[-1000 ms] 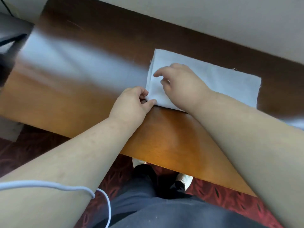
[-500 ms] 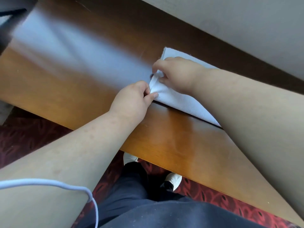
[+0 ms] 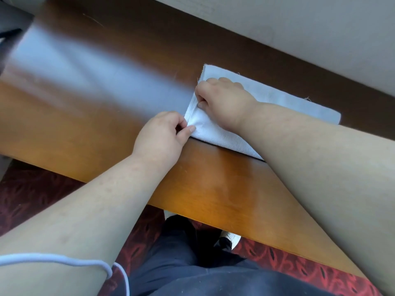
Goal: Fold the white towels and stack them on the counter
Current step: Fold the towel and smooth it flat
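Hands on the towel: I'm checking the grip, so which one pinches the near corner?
The left hand pinches the white towel's near corner; the right hand grips the left edge farther back.

White towel point(image 3: 215, 133), glossy brown counter point(image 3: 106, 129), red-patterned dark carpet point(image 3: 299, 268).
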